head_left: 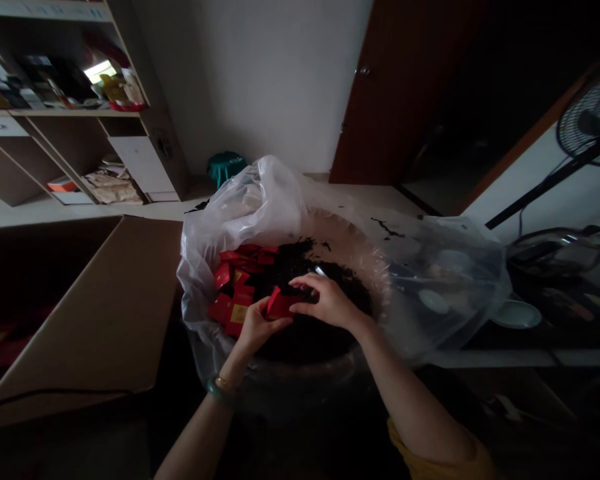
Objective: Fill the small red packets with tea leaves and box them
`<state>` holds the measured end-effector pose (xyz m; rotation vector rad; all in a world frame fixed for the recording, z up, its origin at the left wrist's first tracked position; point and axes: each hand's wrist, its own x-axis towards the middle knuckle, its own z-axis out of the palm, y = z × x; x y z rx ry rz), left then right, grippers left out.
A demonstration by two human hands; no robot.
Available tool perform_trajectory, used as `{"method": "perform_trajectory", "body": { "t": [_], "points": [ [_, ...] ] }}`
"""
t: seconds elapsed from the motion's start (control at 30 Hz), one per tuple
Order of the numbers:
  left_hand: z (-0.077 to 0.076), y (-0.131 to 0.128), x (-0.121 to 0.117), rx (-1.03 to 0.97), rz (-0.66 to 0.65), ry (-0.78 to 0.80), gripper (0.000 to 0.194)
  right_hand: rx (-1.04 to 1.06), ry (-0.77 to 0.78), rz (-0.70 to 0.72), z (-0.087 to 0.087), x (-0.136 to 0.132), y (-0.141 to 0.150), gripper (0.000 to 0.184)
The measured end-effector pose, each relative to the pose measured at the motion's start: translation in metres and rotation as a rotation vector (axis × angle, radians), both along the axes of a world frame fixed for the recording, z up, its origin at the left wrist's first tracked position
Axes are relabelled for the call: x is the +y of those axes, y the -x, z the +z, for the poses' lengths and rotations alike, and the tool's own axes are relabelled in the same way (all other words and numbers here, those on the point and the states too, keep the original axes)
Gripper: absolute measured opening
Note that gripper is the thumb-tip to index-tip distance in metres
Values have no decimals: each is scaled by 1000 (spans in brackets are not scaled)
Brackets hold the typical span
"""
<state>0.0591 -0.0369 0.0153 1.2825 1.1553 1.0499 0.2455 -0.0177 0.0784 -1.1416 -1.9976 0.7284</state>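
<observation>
My left hand (258,326) grips a small red packet (279,305) by its left end, thumb below and fingers behind. At the packet's other end, my right hand (329,301) has its thumb and fingertips closed around it. A short shiny silvery piece (321,271) shows above the right fingers; its kind is unclear. Both hands are over a wide round container (375,267) lined with a clear plastic bag (275,200). Inside lie dark loose leaves (300,343) like tea, and several red packets (237,300) are piled at the left side.
An open cardboard box (145,300) stands at the left, with red packets inside. To the right, bag plastic (445,287) spreads over a surface near a pale dish (517,314). A fan (593,123) stands far right; shelves (80,113) and a green-covered bin (226,167) stand behind.
</observation>
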Motion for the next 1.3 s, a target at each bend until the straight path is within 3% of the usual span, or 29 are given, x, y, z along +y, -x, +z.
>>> {"method": "perform_trajectory", "body": {
  "t": [0.13,0.2,0.3,0.37,0.5,0.57,0.7,0.77,0.87,0.97,1.1,1.3],
  "points": [
    [9,-3,-3,-28,-116,12,60,12,138,-51,-12,1,12,7],
    [13,-2,-3,-55,-153,21,55,13,178,-19,-15,5,11,9],
    [15,-2,-2,-113,-30,45,40,10,193,23,-18,9,9,20],
    [14,-4,-1,-166,62,96,39,28,177,-8,-21,10,9,27],
    [10,-10,-1,-294,123,191,39,78,145,-96,-29,8,12,33],
    [10,-13,-2,-359,84,232,40,83,144,-95,-33,7,14,33],
    [9,-18,-4,-415,-134,388,53,65,163,-57,-40,11,12,32],
    [6,-21,-4,-413,-127,441,51,11,102,-114,-45,15,5,31],
    [2,-24,-3,-425,-26,450,49,-247,-59,-400,-54,22,-14,30],
    [1,-24,-2,-447,21,442,49,-631,4,-617,-66,26,-31,46],
    [4,-24,-2,-454,24,442,48,-798,121,-622,-79,31,-38,49],
    [6,-21,-2,-445,8,439,46,-597,303,-559,-92,48,-46,43]
  ]
}}
